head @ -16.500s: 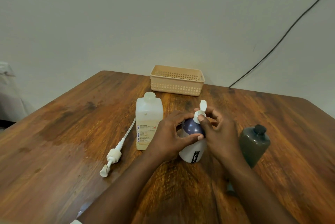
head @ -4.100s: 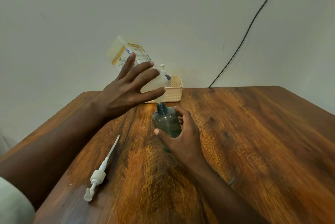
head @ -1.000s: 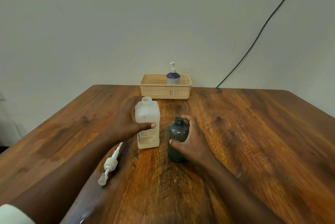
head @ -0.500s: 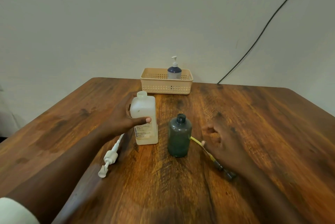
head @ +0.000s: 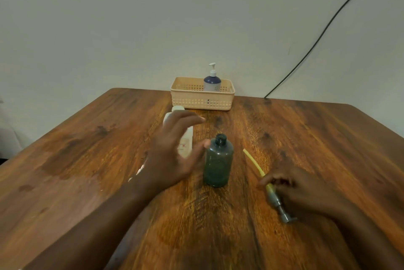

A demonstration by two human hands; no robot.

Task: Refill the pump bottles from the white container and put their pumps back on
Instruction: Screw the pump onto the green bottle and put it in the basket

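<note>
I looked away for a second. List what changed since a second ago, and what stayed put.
The left hand let go of the white container and now spreads open beside the green bottle. The right hand left that bottle and moved right to grip the dark pump lying on the table. Both bottles stayed standing; the blue pump bottle stayed in the basket.
</note>
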